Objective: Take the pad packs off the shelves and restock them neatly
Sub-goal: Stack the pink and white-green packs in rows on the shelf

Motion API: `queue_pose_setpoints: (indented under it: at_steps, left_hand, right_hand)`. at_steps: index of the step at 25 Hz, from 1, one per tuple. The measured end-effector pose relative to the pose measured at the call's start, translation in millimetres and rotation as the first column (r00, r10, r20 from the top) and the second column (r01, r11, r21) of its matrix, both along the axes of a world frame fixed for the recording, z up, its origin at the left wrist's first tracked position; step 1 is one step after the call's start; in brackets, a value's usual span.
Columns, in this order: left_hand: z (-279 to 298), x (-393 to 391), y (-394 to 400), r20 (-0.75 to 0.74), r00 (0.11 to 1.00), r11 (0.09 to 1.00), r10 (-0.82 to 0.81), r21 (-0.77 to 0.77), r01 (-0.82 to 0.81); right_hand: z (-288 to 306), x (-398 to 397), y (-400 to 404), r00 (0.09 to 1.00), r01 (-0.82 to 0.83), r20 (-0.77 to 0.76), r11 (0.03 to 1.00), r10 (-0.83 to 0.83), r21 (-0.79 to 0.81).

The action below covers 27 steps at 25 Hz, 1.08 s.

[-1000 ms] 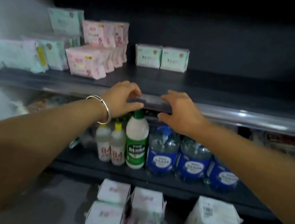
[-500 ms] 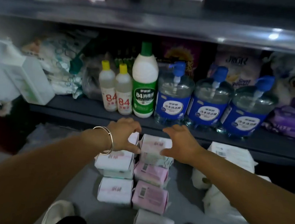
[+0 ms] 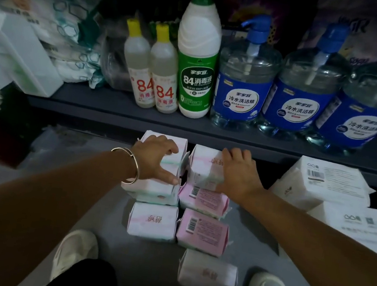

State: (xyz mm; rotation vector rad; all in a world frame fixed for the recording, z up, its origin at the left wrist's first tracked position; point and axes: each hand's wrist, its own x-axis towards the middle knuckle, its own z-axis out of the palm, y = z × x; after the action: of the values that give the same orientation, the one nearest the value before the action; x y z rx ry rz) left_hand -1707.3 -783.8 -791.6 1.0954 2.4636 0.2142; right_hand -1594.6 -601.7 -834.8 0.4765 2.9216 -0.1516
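Several pad packs lie on the grey floor in two columns below the lower shelf. My left hand, with a bangle on its wrist, grips the top white pad pack of the left stack, fingers curled over its far edge and thumb on its near corner. My right hand grips the white-and-pink pad pack at the head of the right column. Nearer me lie two pink packs, a white pack and one more white pack between my shoes.
The shelf holds two small yellow-capped 84 bottles, a tall green disinfectant bottle and three blue pump jugs. Large white tissue packs are stacked on the floor at right. A white box juts out at left.
My view dropped from the upper shelf to the floor. Both hands left the upper shelf edge, came down and closed on the farthest pad packs.
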Motion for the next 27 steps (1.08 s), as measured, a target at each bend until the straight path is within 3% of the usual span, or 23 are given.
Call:
queue_pose_setpoints:
  at_steps: [2, 6, 9, 15, 22, 27]
  left_hand:
    - [-1.0, 1.6, -5.0, -0.004, 1.000, 0.999, -0.019, -0.042, 0.018]
    - [-3.0, 3.1, -17.6, -0.039, 0.997, 0.991, -0.068, -0.121, 0.062]
    - [-4.0, -0.7, -27.8, -0.062, 0.995, 0.982, -0.083, -0.176, 0.071]
    - [-13.4, -2.5, -37.8, -0.207, 0.966, 0.932, -0.154, -0.356, 0.072]
    - [-32.7, 5.2, -23.8, -0.369, 0.901, 0.896, -0.230, -0.441, 0.048]
    - [-34.4, 5.5, -17.9, -0.342, 0.908, 0.900, -0.241, -0.428, 0.078]
  right_hand:
    - [-0.8, 1.1, -0.8, 1.000, -0.007, -0.018, 1.000, 0.007, 0.026]
    - [0.1, 0.7, -4.5, 1.000, 0.026, -0.015, 0.993, -0.028, -0.119]
    - [5.7, -1.2, -3.4, 0.998, -0.001, -0.069, 0.990, -0.010, -0.144]
    - [19.4, 1.1, -3.9, 0.992, -0.010, -0.126, 0.978, -0.017, -0.210]
    - [16.9, 3.3, -3.6, 0.992, 0.014, -0.118, 0.973, -0.042, -0.230]
    - [20.8, 4.0, -0.5, 0.991, 0.008, -0.130, 0.965, -0.044, -0.262]
